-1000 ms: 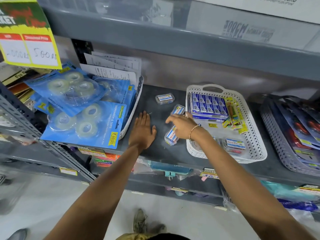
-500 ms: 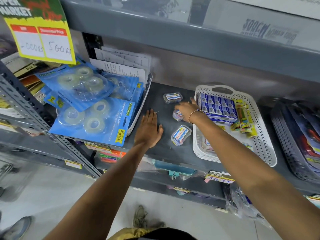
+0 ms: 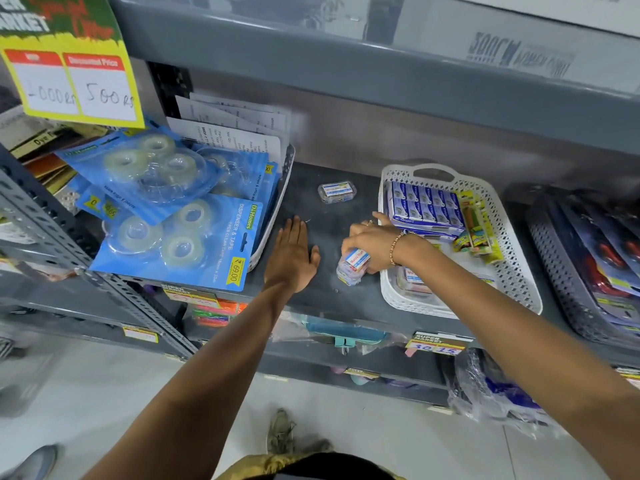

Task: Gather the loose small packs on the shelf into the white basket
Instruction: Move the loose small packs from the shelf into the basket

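On the dark grey metal shelf [image 3: 322, 296], the white perforated plastic basket [image 3: 519, 282] sits right. The right hand [image 3: 372, 242] has dropped back from the rear and closed on clear small packs [image 3: 352, 266] beside the basket — nearly gathered. The left hand [image 3: 291, 252] stays flat, empty. One clear labelled pack [image 3: 336, 192] remains behind — next.

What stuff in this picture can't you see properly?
- Small packs under the right hand, head view: fingers cover them, so their count is unclear.
- White basket front corner: the right forearm hides what lies there.
- Print on the loose pack at the back: too small to read.
- Grey basket at right: cut off by the picture's edge.
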A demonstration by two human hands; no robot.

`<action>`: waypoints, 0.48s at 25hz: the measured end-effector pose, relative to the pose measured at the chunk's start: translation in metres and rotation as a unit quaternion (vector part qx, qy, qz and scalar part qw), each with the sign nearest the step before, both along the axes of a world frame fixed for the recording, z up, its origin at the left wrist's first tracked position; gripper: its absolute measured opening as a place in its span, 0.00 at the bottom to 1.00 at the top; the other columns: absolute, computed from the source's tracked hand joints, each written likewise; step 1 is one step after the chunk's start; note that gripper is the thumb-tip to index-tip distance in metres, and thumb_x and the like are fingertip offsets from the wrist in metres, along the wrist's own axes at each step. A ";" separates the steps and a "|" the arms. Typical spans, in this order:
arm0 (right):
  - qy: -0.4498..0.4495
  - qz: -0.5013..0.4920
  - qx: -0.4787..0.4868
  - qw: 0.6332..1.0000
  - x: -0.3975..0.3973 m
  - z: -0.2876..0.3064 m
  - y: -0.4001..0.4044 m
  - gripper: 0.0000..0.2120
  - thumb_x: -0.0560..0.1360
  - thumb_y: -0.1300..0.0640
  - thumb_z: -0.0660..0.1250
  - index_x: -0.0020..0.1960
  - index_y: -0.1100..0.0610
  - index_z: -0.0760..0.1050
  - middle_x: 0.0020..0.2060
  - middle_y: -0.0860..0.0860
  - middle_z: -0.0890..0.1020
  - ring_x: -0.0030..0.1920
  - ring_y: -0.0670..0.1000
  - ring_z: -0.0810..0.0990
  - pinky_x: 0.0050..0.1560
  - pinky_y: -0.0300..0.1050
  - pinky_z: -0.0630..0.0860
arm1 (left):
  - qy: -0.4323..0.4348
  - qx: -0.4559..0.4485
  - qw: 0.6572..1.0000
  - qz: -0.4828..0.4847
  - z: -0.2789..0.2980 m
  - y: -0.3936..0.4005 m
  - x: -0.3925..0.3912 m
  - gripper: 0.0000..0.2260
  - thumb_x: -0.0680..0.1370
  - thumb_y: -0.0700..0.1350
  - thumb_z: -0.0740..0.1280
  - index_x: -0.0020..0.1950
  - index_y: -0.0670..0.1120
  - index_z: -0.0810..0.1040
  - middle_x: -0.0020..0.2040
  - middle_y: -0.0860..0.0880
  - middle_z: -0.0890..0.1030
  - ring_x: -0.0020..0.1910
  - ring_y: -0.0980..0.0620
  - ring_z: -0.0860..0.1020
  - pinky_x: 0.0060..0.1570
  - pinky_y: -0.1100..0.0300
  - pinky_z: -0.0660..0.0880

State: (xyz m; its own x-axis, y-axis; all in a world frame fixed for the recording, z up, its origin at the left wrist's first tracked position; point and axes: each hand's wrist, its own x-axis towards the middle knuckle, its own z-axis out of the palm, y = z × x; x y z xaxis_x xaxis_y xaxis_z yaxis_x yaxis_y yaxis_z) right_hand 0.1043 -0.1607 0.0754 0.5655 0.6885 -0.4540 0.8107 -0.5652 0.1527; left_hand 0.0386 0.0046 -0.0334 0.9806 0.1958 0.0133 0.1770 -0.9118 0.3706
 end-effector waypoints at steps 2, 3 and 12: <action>-0.008 0.002 -0.004 1.000 0.001 -0.008 0.000 0.24 0.67 0.54 0.72 0.62 0.47 0.71 0.60 0.51 0.72 0.64 0.54 0.69 0.74 0.61 0.47 | -0.002 0.001 1.000 0.000 0.000 0.000 0.000 0.29 0.81 0.51 0.51 0.78 0.39 0.46 0.80 0.42 0.48 0.79 0.48 0.46 0.77 0.56 0.41; -0.008 0.002 -0.005 1.000 0.002 -0.012 0.000 0.25 0.66 0.54 0.73 0.61 0.48 0.71 0.60 0.51 0.73 0.64 0.54 0.70 0.74 0.60 0.47 | -0.005 0.003 1.000 -0.001 -0.001 0.000 0.000 0.29 0.81 0.51 0.51 0.78 0.39 0.47 0.80 0.42 0.49 0.79 0.47 0.46 0.77 0.56 0.42; -0.004 -0.054 0.053 0.997 0.006 -0.030 0.001 0.30 0.63 0.39 0.72 0.59 0.51 0.71 0.55 0.52 0.78 0.57 0.55 0.76 0.69 0.57 0.57 | -0.024 0.005 1.000 -0.016 -0.001 0.001 -0.002 0.29 0.81 0.50 0.52 0.78 0.38 0.49 0.80 0.41 0.51 0.79 0.46 0.48 0.77 0.55 0.44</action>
